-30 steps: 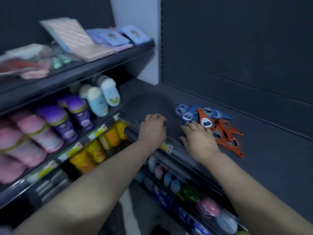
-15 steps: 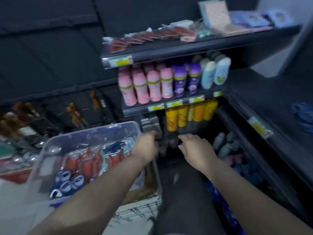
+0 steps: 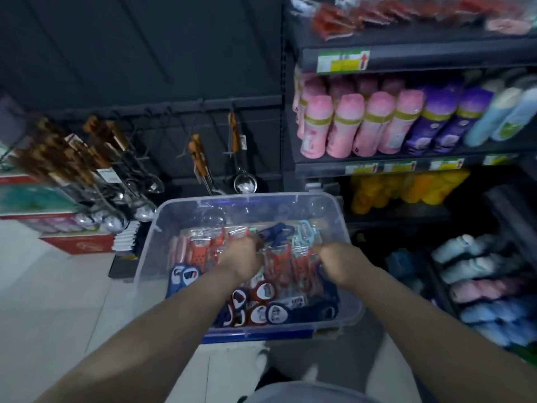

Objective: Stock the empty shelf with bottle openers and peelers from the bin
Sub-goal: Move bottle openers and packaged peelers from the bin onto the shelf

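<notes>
Both hands reach down into the bin (image 3: 345, 225), the left hand (image 3: 241, 258) and the right hand (image 3: 340, 261) side by side over the packets. Their fingers are curled down out of sight and blurred, so I cannot tell whether either grips anything. Red packaged peelers (image 3: 200, 253) fill the bin's middle, with blue and red bottle openers (image 3: 268, 312) along its near side. Ladles (image 3: 245, 181) hang behind the bin, and pink bottles (image 3: 348, 126) line a shelf to the right.

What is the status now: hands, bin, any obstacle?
Left hand and right hand down in bin, among packs; grip not visible. Bin well stocked. Nothing blocks the hands.
</notes>
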Action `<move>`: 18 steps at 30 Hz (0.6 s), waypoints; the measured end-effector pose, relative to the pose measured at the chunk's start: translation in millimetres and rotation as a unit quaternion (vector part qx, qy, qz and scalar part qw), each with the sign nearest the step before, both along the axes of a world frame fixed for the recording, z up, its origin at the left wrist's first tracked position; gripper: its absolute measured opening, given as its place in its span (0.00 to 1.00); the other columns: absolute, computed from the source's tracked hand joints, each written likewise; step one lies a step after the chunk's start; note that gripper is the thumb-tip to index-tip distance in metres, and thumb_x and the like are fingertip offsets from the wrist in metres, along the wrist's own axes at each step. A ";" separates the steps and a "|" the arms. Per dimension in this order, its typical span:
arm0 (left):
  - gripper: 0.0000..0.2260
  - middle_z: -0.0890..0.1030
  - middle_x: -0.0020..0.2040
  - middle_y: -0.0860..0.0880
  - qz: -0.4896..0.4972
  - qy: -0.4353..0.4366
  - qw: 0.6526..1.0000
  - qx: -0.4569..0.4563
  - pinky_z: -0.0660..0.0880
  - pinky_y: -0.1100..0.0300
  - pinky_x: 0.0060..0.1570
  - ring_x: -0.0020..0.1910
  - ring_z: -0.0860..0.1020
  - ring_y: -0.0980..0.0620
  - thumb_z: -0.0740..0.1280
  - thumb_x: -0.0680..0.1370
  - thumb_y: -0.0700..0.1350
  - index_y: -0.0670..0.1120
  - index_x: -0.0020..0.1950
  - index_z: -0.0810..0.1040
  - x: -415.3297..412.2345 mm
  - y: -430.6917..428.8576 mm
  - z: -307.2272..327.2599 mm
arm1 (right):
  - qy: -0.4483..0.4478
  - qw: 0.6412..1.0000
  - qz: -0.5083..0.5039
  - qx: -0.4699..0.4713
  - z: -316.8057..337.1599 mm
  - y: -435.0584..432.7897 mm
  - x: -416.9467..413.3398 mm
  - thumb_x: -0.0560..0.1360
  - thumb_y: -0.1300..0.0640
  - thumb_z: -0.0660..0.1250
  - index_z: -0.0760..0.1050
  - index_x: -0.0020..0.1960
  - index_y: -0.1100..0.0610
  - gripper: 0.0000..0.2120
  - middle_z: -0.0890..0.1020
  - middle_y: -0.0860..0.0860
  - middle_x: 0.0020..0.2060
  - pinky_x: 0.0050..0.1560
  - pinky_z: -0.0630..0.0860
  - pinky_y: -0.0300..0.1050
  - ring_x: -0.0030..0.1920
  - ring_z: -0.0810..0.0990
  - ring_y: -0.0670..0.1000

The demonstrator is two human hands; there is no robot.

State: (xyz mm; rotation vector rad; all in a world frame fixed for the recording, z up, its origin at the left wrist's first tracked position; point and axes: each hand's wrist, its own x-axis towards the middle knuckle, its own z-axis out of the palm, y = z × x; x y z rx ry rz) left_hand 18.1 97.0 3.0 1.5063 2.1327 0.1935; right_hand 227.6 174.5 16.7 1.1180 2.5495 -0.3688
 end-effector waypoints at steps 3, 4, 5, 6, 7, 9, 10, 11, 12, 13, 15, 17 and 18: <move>0.12 0.82 0.53 0.44 -0.034 -0.018 0.999 -0.016 0.77 0.57 0.45 0.47 0.80 0.46 0.59 0.80 0.42 0.47 0.60 0.77 -1.7 -0.2 -8.1 | -0.035 0.997 0.039 0.058 -12.1 -1.3 -13.5 0.74 0.61 0.67 0.77 0.56 0.58 0.11 0.82 0.57 0.45 0.41 0.75 0.43 0.45 0.82 0.57; 0.12 0.82 0.53 0.44 -0.046 -0.019 0.999 -0.024 0.77 0.56 0.46 0.47 0.80 0.47 0.59 0.80 0.42 0.47 0.60 0.77 -0.2 -1.2 -10.5 | -0.048 0.995 0.036 0.083 -15.9 -2.6 -16.9 0.73 0.60 0.69 0.78 0.55 0.58 0.11 0.83 0.56 0.42 0.40 0.76 0.43 0.42 0.83 0.56; 0.12 0.82 0.52 0.45 -0.058 -0.020 0.998 -0.029 0.78 0.55 0.47 0.48 0.80 0.47 0.60 0.79 0.42 0.47 0.60 0.77 2.0 -2.6 -13.9 | -0.084 0.993 0.021 0.075 -17.9 -4.2 -20.5 0.74 0.61 0.67 0.77 0.58 0.58 0.12 0.84 0.55 0.44 0.43 0.76 0.43 0.44 0.83 0.56; 0.12 0.82 0.53 0.45 -0.072 -0.029 0.996 -0.033 0.78 0.54 0.50 0.49 0.81 0.46 0.61 0.79 0.42 0.47 0.60 0.78 4.6 -5.0 -17.3 | -0.107 0.991 0.018 0.072 -20.6 -6.2 -22.2 0.77 0.62 0.63 0.74 0.62 0.58 0.14 0.83 0.54 0.49 0.48 0.75 0.45 0.49 0.82 0.56; 0.11 0.83 0.53 0.45 -0.087 -0.045 0.994 -0.041 0.78 0.53 0.51 0.50 0.81 0.46 0.62 0.79 0.42 0.46 0.59 0.79 7.0 -6.8 -20.8 | -0.132 0.990 0.016 0.057 -22.4 -6.9 -22.7 0.78 0.63 0.59 0.70 0.66 0.58 0.17 0.82 0.54 0.52 0.51 0.74 0.47 0.52 0.81 0.57; 0.09 0.83 0.53 0.47 -0.116 -0.076 0.988 -0.064 0.77 0.56 0.53 0.52 0.81 0.49 0.65 0.77 0.42 0.46 0.56 0.81 13.6 -8.1 -26.5 | -0.122 0.991 0.015 0.044 -25.3 -2.9 -21.3 0.76 0.65 0.60 0.63 0.71 0.61 0.23 0.81 0.56 0.55 0.51 0.75 0.49 0.55 0.80 0.58; 0.09 0.83 0.53 0.48 -0.131 -0.082 0.985 -0.074 0.76 0.59 0.53 0.52 0.80 0.50 0.66 0.77 0.42 0.46 0.55 0.82 18.3 -8.1 -26.6 | -0.114 0.993 0.018 0.034 -25.2 -2.6 -21.0 0.76 0.65 0.61 0.61 0.72 0.62 0.25 0.80 0.57 0.56 0.51 0.75 0.49 0.56 0.80 0.58; 0.09 0.83 0.53 0.48 -0.148 -0.082 0.982 -0.085 0.74 0.61 0.51 0.52 0.80 0.50 0.66 0.77 0.42 0.45 0.55 0.82 23.8 -7.8 -26.8 | -0.108 0.994 0.018 0.007 -24.8 -1.4 -20.1 0.75 0.65 0.62 0.63 0.71 0.62 0.24 0.79 0.57 0.57 0.51 0.74 0.48 0.56 0.79 0.58; 0.09 0.83 0.53 0.47 -0.166 -0.079 0.979 -0.093 0.73 0.62 0.50 0.52 0.80 0.50 0.66 0.76 0.43 0.45 0.54 0.83 29.8 -7.5 -26.9 | -0.097 0.995 0.024 -0.028 -23.7 -0.8 -19.0 0.75 0.64 0.62 0.67 0.67 0.61 0.21 0.78 0.58 0.58 0.52 0.74 0.47 0.57 0.78 0.58; 0.09 0.83 0.53 0.47 -0.181 -0.068 0.975 -0.104 0.72 0.62 0.48 0.52 0.80 0.49 0.67 0.76 0.44 0.45 0.54 0.83 35.5 -7.3 -27.4 | -0.077 0.995 0.034 -0.057 -24.1 0.6 -16.6 0.75 0.63 0.62 0.71 0.64 0.60 0.17 0.77 0.58 0.59 0.53 0.73 0.46 0.57 0.77 0.58; 0.09 0.82 0.52 0.47 -0.197 -0.026 0.971 -0.135 0.76 0.58 0.49 0.52 0.79 0.47 0.67 0.76 0.47 0.47 0.53 0.82 45.1 -7.0 -27.9 | -0.021 0.994 0.050 -0.091 -25.0 5.6 -11.3 0.77 0.62 0.59 0.74 0.63 0.58 0.15 0.75 0.58 0.61 0.57 0.71 0.46 0.60 0.75 0.59; 0.10 0.80 0.52 0.46 -0.203 0.049 0.962 -0.176 0.78 0.52 0.50 0.53 0.78 0.45 0.68 0.76 0.49 0.47 0.54 0.80 51.0 -7.3 -28.0 | 0.018 0.991 0.063 -0.113 -20.8 8.1 -9.5 0.78 0.62 0.58 0.74 0.64 0.57 0.16 0.73 0.57 0.63 0.58 0.71 0.47 0.61 0.73 0.59; 0.11 0.80 0.52 0.45 -0.204 0.080 0.956 -0.196 0.78 0.51 0.50 0.53 0.78 0.44 0.69 0.76 0.50 0.46 0.55 0.80 53.2 -7.3 -27.3 | 0.014 0.989 0.082 -0.124 -19.5 9.0 -9.7 0.78 0.62 0.59 0.76 0.62 0.56 0.15 0.73 0.57 0.62 0.55 0.70 0.44 0.60 0.74 0.59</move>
